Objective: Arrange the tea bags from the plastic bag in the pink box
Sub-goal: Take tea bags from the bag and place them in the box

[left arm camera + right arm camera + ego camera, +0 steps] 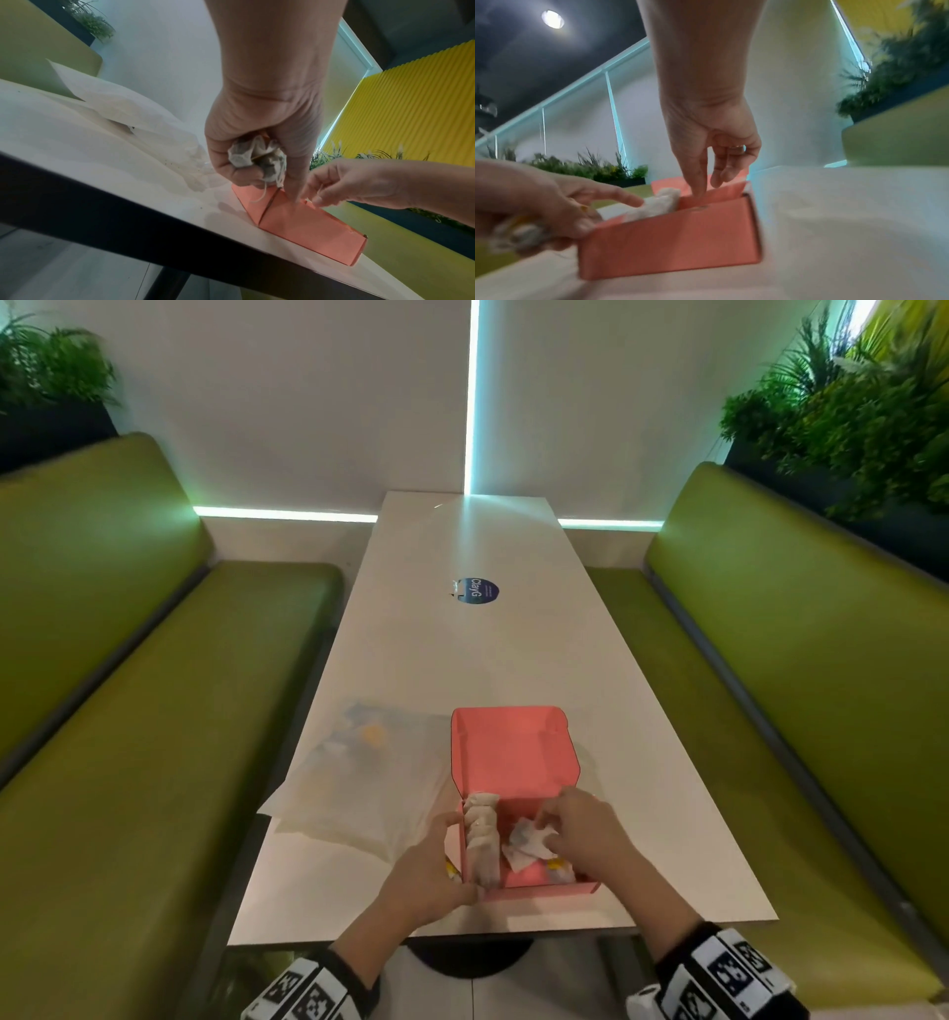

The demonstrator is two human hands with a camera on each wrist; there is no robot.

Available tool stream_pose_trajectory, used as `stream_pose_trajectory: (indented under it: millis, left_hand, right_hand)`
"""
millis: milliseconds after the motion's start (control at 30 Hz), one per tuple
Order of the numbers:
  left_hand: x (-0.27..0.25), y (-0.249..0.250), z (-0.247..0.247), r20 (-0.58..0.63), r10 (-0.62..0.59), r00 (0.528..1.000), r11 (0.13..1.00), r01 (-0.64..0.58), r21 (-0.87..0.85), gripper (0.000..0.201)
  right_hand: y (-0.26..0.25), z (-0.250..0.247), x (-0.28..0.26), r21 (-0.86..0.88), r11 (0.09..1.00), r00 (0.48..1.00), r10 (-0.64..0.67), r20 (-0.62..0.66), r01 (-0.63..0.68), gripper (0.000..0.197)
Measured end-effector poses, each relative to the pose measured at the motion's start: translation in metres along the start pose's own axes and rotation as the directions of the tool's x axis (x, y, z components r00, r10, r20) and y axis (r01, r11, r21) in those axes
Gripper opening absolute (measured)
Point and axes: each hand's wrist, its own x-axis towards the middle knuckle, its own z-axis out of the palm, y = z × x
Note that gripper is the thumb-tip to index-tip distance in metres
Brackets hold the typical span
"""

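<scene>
The open pink box [539,893] stands near the front edge of the table, its lid [513,752] leaning back. A row of tea bags [482,839] stands along its left wall, and loose tea bags [526,845] lie to the right inside. My left hand [436,860] is at the box's left wall. It grips a bunch of tea bags [257,156] in its curled fingers, with one finger pointing down at the box [303,229]. My right hand [570,824] reaches into the box from the right and pinches a tea bag's thin string [320,189]. The plastic bag [359,788] lies left of the box.
The long white table [462,660] carries a round blue sticker [477,591] at its middle. Green benches [128,685] [770,685] run along both sides, with planters behind them. The box sits close to the near table edge [513,934].
</scene>
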Motion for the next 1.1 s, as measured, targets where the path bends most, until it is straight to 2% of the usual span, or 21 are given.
stream_pose_trajectory:
  millis: [67, 133, 200, 367, 433, 500, 533, 567, 600, 633, 667, 700, 767, 967, 1033, 1100]
  left_hand:
    - [0.000, -0.001, 0.001, 0.002, -0.009, 1.000, 1.000, 0.009, 0.005, 0.088]
    - [0.000, 0.000, 0.001, 0.000, -0.012, 1.000, 1.000, 0.012, 0.001, 0.089]
    - [-0.001, 0.000, 0.000, 0.003, -0.014, 1.000, 1.000, 0.014, 0.015, 0.088]
    - [-0.002, 0.000, -0.001, -0.024, -0.003, 1.000, 0.999, 0.004, 0.039, 0.090]
    - [-0.004, 0.004, -0.005, -0.046, 0.007, 0.999, 1.000, -0.006, 0.024, 0.085]
    - [-0.006, 0.010, -0.010, -0.096, 0.047, 0.994, 0.999, -0.049, -0.017, 0.069]
    - [-0.007, 0.014, -0.013, -0.135, 0.080, 0.988, 0.995, -0.087, -0.046, 0.060]
    - [-0.007, 0.017, -0.016, -0.177, 0.117, 0.977, 0.988, -0.132, -0.075, 0.049]
    - [-0.006, 0.019, -0.018, -0.218, 0.154, 0.964, 0.979, -0.179, -0.102, 0.039]
    - [-0.006, 0.021, -0.020, -0.242, 0.185, 0.953, 0.967, -0.220, -0.126, 0.030]
    - [-0.005, 0.023, -0.022, -0.247, 0.213, 0.945, 0.955, -0.254, -0.151, 0.025]
    - [-0.006, 0.027, -0.023, -0.240, 0.237, 0.941, 0.944, -0.282, -0.172, 0.022]
    - [-0.007, 0.034, -0.024, -0.210, 0.286, 0.935, 0.931, -0.323, -0.171, 0.023]
    - [-0.007, 0.050, -0.020, -0.106, 0.339, 0.935, 0.940, -0.341, -0.006, 0.048]
    - [-0.005, 0.051, -0.021, -0.132, 0.347, 0.929, 0.937, -0.337, 0.092, 0.037]
    - [-0.003, 0.049, -0.023, -0.143, 0.343, 0.928, 0.938, -0.333, 0.090, 0.024]
  right_hand:
    - [0.011, 0.001, 0.000, -0.171, 0.984, 0.996, 0.062, 0.057, -0.051, 0.030]
    - [0.014, 0.009, 0.000, -0.230, 0.971, 0.996, 0.075, 0.055, -0.061, 0.033]
    - [0.012, 0.015, -0.002, -0.230, 0.972, 0.999, 0.043, -0.028, -0.048, 0.027]
    - [0.008, 0.001, -0.003, -0.181, 0.982, 0.986, 0.025, -0.165, -0.055, 0.029]
    - [0.008, -0.012, -0.002, -0.086, 0.992, 0.947, 0.059, -0.316, -0.091, 0.026]
    - [0.008, -0.027, -0.002, -0.004, 0.998, 0.894, 0.060, -0.443, -0.070, 0.027]
    - [0.007, -0.034, -0.005, -0.024, 0.999, 0.905, 0.018, -0.426, -0.031, 0.030]
    - [0.004, -0.041, -0.007, -0.098, 0.995, 0.946, -0.059, -0.317, 0.029, 0.032]
    - [-0.003, -0.046, -0.010, -0.160, 0.983, 0.984, -0.116, -0.135, 0.094, 0.032]
    - [-0.011, -0.050, -0.014, -0.196, 0.970, 0.989, -0.138, 0.043, 0.144, 0.029]
    - [-0.016, -0.052, -0.016, -0.223, 0.957, 0.977, -0.157, 0.145, 0.187, 0.024]
    - [-0.019, -0.054, -0.016, -0.244, 0.948, 0.972, -0.166, 0.164, 0.203, 0.021]
    - [-0.025, -0.058, -0.018, -0.251, 0.948, 0.978, -0.173, 0.117, 0.197, 0.023]
    - [-0.042, -0.066, -0.025, -0.103, 0.950, 0.952, -0.281, 0.125, 0.294, 0.021]
    - [-0.041, -0.064, -0.024, -0.051, 0.951, 0.949, -0.298, 0.103, 0.305, 0.021]
    - [-0.038, -0.063, -0.022, 0.063, 0.961, 0.962, -0.272, 0.036, 0.270, 0.020]
